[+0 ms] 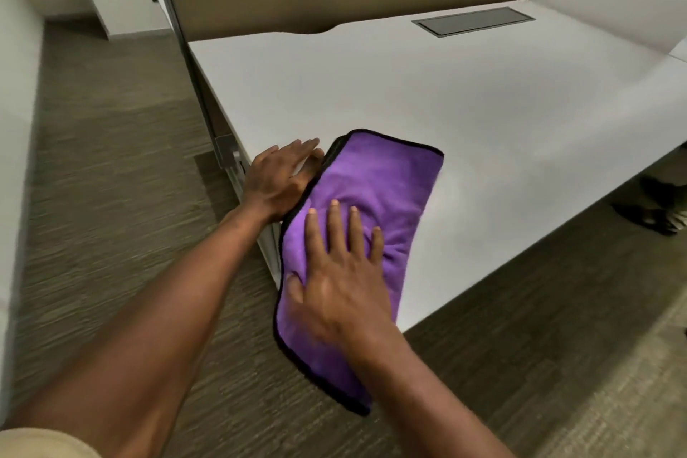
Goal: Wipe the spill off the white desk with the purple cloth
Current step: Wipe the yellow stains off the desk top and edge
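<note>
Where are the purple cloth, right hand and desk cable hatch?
purple cloth (386,175), head view, flat upper part.
right hand (342,279), head view, back of hand.
cable hatch (473,21), head view, lid centre.

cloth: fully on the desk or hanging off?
Hanging off. The purple cloth overhangs the white desk corner, its near end over carpet; the right hand presses it flat.

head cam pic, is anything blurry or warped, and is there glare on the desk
Head view: the right hand and the near end of the purple cloth smear with motion blur; the left hand looks sharper. Wide-angle distortion curves the white desk edges. Lighting is soft and even, no hard glare, only a faint sheen.
</note>
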`<state>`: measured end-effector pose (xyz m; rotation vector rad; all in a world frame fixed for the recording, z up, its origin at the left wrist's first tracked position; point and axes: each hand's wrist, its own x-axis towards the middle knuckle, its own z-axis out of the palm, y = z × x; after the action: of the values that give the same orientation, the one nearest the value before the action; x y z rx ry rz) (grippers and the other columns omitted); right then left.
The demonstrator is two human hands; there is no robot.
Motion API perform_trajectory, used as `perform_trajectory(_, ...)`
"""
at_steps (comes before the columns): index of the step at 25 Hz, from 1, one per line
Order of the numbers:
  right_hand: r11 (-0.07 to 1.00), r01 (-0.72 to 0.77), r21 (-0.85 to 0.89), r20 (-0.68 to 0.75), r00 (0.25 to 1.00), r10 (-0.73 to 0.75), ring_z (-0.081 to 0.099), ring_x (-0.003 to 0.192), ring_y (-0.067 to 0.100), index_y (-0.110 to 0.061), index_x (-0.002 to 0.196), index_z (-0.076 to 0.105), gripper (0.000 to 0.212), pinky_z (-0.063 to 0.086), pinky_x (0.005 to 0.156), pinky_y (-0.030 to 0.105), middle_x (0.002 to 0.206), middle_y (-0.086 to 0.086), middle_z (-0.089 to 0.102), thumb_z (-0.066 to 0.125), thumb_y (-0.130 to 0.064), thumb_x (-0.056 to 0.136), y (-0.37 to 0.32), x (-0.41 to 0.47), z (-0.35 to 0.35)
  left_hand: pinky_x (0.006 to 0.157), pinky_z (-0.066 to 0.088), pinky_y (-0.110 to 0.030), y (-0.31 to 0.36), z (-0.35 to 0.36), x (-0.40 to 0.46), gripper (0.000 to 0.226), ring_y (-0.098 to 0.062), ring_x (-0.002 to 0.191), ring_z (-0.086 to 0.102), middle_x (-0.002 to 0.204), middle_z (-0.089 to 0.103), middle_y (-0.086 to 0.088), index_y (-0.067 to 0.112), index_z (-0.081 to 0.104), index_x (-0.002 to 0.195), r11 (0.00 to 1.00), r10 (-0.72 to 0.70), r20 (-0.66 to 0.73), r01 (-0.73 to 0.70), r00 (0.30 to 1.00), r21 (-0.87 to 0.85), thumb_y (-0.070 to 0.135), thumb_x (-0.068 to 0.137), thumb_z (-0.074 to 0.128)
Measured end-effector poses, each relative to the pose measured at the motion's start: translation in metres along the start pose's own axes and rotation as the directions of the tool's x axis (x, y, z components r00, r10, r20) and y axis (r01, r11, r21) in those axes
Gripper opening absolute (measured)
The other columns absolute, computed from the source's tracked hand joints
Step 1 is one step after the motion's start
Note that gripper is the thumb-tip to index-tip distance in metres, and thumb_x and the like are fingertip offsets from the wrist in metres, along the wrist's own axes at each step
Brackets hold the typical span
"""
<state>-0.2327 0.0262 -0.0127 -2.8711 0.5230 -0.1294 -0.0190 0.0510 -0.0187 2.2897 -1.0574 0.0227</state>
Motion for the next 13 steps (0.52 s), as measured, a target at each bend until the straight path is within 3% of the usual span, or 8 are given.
perform_trajectory(3,0.990,0.135,-0.036,0.009,0.991,-0.135,-0.006,0.160,0.029,-0.029,0.165,0.002,0.089,-0.009,0.125,0.055,0.174,0.002,-0.003,0.048,-0.045,0.090,0.011,-0.033,0.003,0.123,0.023,-0.041,-0.003,-0.001,-0.002,0.083,-0.014,0.149,0.035,0.156,0.045,0.002,0.027,0.045,0.152,0.999,0.025,0.025,-0.025,0.999,0.020,0.071,0.090,0.012)
perform_trajectory(7,0.997,0.076,-0.002,0.028,0.997,-0.076,-0.021,0.158,0.024,-0.033,0.162,-0.010,0.089,-0.030,0.114,0.047,0.172,-0.004,-0.018,0.045,-0.049,0.095,0.013,-0.020,0.002,0.122,0.024,-0.042,-0.005,0.001,0.000,0.079,-0.013,0.148,0.036,0.156,0.046,0.003,0.029,0.044,0.152,1.000,0.019,0.009,-0.019,1.000,-0.003,0.070,0.092,0.012)
perform_trajectory(13,0.998,0.024,0.055,0.053,0.998,-0.027,-0.014,0.159,0.025,-0.025,0.164,0.000,0.087,-0.014,0.125,0.053,0.174,0.001,-0.010,0.053,-0.045,0.098,-0.009,0.026,-0.006,0.113,0.032,-0.040,-0.005,-0.001,0.005,0.080,-0.028,0.134,0.052,0.151,0.053,0.001,0.029,0.048,0.149,0.999,-0.018,-0.036,0.017,0.999,-0.041,0.069,0.093,0.008)
